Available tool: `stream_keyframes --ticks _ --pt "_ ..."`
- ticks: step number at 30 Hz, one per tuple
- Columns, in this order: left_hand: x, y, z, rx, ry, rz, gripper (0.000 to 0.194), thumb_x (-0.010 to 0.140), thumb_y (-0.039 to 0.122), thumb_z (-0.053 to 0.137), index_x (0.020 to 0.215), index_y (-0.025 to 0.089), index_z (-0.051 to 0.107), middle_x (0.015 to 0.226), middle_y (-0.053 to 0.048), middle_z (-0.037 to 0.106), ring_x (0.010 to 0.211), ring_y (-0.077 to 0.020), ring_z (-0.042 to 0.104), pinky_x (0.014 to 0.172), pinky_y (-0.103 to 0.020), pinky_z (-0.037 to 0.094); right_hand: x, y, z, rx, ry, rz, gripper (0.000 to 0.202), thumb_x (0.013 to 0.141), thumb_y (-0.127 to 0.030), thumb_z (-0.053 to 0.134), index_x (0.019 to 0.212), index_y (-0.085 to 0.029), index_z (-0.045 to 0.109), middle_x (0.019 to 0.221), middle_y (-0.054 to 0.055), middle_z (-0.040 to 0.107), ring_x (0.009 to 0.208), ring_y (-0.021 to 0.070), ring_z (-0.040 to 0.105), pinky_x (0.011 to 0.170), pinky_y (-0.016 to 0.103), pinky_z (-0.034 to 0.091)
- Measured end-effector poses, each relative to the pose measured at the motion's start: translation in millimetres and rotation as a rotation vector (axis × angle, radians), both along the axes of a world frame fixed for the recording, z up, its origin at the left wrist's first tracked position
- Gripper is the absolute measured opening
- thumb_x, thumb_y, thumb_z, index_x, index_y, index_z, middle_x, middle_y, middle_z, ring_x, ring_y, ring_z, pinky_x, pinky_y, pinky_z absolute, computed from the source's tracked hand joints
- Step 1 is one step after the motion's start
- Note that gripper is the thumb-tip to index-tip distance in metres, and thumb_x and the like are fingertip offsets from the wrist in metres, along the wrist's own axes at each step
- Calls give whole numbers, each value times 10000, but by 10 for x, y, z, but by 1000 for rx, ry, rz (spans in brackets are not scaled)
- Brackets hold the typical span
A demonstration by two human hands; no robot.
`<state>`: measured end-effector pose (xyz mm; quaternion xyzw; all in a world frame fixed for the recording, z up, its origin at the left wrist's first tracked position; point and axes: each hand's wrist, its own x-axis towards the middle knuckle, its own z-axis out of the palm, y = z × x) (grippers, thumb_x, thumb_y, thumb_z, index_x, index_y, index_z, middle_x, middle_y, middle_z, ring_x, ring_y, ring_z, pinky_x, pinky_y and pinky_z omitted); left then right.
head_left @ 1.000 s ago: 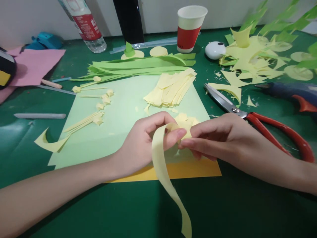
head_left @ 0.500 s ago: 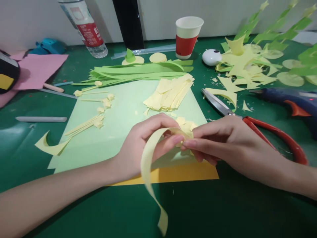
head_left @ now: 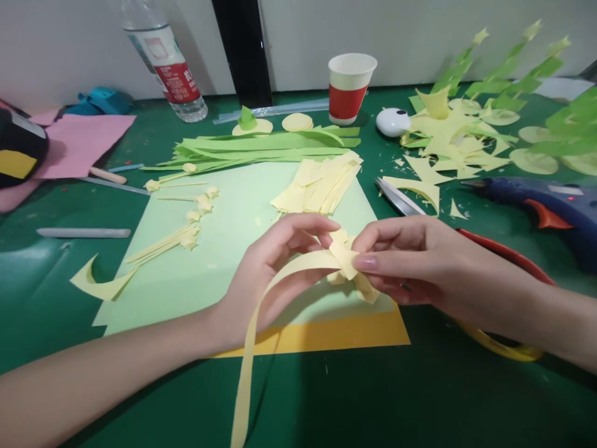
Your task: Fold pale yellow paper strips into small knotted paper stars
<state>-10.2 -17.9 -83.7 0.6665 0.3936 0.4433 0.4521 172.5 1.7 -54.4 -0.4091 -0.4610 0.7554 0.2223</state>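
Note:
A long pale yellow paper strip (head_left: 254, 317) curves down from a folded knot at its upper end. My right hand (head_left: 410, 261) pinches that knot between thumb and forefinger. Just left of it, my left hand (head_left: 284, 267) is curved behind the strip with its fingers apart, gripping nothing that I can see. Several small folded yellow paper pieces (head_left: 366, 289) lie under and between the hands on light green sheets (head_left: 186, 292). A fanned stack of yellow strips (head_left: 319, 183) rests behind my left hand.
Scissors (head_left: 504, 252) lie partly under my right hand, near a blue glue gun (head_left: 536, 199). Green strips (head_left: 261, 146), a paper cup (head_left: 349, 90) and a bottle (head_left: 172, 74) are at the back. Yellow scraps (head_left: 448, 137) lie back right, a pen (head_left: 84, 233) left.
My left thumb and fingers have come off the knot and spread apart. The strip's loose end has swung left and down. The whole view has shifted slightly.

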Motion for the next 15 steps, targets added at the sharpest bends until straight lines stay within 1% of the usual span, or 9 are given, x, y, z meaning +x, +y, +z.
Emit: stream_keyframes --ticks 2,4,6,8,10,12,15 --pt "14 10 18 -43 13 -25 113 781 109 617 827 208 592 843 6 643 779 -145 625 700 -235 511 -11 -33 3 66 -38 -60 139 714 -149 674 589 -158 615 472 -53 503 399 17 390 345 110 272" --pt "29 16 43 -56 38 -60 80 777 118 607 746 190 594 816 -4 645 788 -160 626 732 -255 512 -14 -60 7 125 -32 -102 112 708 -137 681 608 -161 639 510 -42 562 399 18 444 350 96 339" --pt "35 11 64 -68 54 -58 58 776 133 600 746 184 600 829 -13 642 798 -168 620 758 -273 506 -16 -81 9 161 5 -139 92 685 -135 705 616 -164 651 522 -41 589 403 31 493 348 90 390" --pt "30 -1 78 -72 47 -56 37 780 154 591 791 181 613 865 -25 638 802 -173 613 753 -281 504 -21 -95 9 171 26 -171 88 663 -131 726 622 -164 655 528 -39 607 412 45 532 342 87 423" --pt "24 -16 85 -85 30 -56 40 774 176 604 804 181 630 865 -25 634 782 -171 607 733 -277 502 -35 -102 8 181 15 -175 96 656 -130 736 621 -162 652 525 -39 614 416 50 557 348 80 444" --pt "25 -26 87 -97 13 -31 26 767 183 620 758 191 643 835 -9 632 775 -160 599 732 -265 495 -55 -104 6 193 0 -165 100 657 -143 741 626 -161 647 534 -33 625 433 60 586 360 80 464" --pt "40 -32 83 -112 28 29 108 780 174 604 684 207 643 756 21 628 746 -137 591 725 -243 481 -79 -107 -2 204 -32 -136 120 637 -167 759 633 -156 640 530 -23 628 453 81 607 358 90 482"
